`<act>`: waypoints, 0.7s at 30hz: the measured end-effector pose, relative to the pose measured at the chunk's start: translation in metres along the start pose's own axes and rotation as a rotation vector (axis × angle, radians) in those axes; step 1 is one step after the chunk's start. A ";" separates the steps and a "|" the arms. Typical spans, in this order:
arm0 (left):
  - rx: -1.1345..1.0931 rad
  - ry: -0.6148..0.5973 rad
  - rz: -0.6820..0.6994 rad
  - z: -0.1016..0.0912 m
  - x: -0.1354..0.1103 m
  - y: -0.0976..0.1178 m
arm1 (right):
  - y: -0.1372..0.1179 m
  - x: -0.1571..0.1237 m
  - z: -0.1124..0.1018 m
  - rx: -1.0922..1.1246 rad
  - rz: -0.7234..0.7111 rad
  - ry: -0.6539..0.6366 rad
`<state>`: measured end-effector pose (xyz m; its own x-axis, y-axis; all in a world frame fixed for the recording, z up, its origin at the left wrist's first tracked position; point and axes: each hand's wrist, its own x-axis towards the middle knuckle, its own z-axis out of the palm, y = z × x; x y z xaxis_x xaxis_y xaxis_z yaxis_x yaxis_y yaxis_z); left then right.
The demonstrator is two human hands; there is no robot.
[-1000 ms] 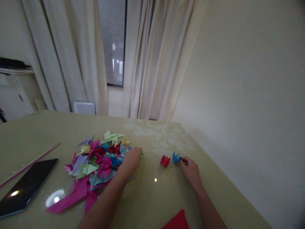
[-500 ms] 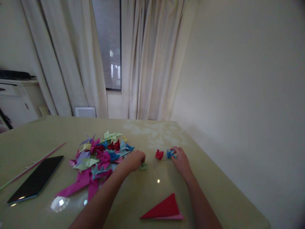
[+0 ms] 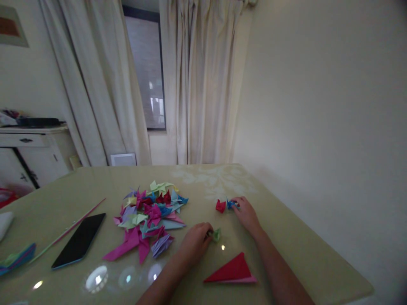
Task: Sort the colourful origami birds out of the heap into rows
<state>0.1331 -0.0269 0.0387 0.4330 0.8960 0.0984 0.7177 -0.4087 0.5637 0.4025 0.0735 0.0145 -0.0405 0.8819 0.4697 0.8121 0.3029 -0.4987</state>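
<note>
Green origami [image 3: 216, 234] in left hand [image 3: 196, 241], blue origami [image 3: 230, 204] in right hand [image 3: 246, 212], both pinching

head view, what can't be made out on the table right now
All in the head view:
Green folded piece: partly hidden by the left hand
Blue folded piece: partly hidden by the right hand
Paper pile: lower layers hidden by upper ones
White object: cut off by the left edge

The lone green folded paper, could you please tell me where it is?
In the head view, the green folded paper is just right of centre, at the fingertips of the left hand, beyond the red folded triangle.
</note>
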 end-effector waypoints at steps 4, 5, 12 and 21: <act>-0.068 0.037 0.016 0.010 -0.001 -0.001 | -0.004 -0.001 0.000 -0.002 -0.003 -0.006; -0.076 0.042 0.025 0.011 -0.001 -0.001 | -0.005 -0.001 -0.001 -0.001 -0.002 -0.007; 0.059 0.067 0.039 0.019 -0.003 -0.002 | -0.019 -0.001 -0.007 -0.025 0.021 0.011; 0.533 0.200 -0.089 -0.007 0.007 -0.025 | -0.030 -0.003 -0.007 -0.069 0.059 -0.027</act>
<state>0.1142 -0.0094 0.0308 0.2846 0.9250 0.2518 0.9447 -0.3152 0.0903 0.3818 0.0594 0.0332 -0.0060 0.9071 0.4208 0.8519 0.2250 -0.4730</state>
